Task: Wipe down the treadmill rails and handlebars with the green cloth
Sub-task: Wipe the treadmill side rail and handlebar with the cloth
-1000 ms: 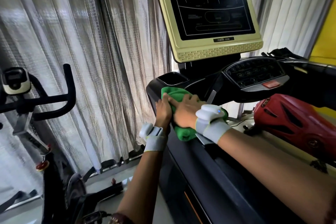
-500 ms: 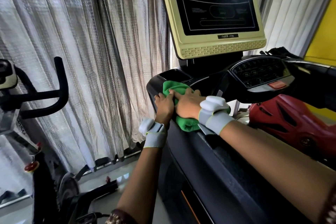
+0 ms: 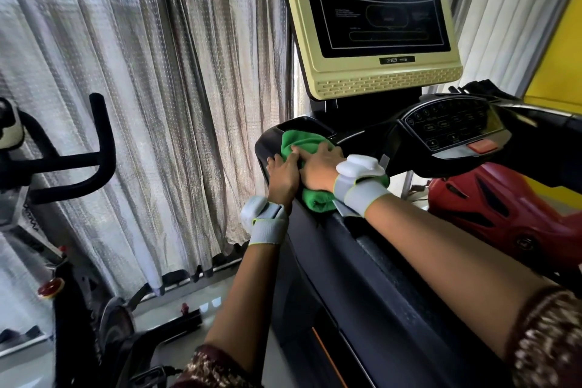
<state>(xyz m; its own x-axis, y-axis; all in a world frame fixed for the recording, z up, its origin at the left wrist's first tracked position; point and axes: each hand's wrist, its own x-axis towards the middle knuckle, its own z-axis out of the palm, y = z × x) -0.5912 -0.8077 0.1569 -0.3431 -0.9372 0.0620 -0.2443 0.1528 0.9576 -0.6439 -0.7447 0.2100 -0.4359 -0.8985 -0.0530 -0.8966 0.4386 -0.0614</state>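
Exercise bike handlebars (image 3: 78, 164): black, at far left before the pale curtain (image 3: 176, 88). Left hand (image 3: 282, 175): laid on the treadmill rail (image 3: 356, 249) top, fingers curled over the edge of the green cloth (image 3: 302, 143). Green cloth: bunched on the rail's upper end, below the screen (image 3: 374, 3). Right hand (image 3: 321, 167): pressed flat on the cloth, fingers extended. Button console (image 3: 453, 127) and red toy car (image 3: 510, 208): at right.

Both forearms reach from bottom of frame toward centre, white bands on wrists. Left hand (image 3: 283, 176) at centre, fingers curled over edge. Right hand (image 3: 319, 168) just beside it, palm down, fingers spread flat, pressing.
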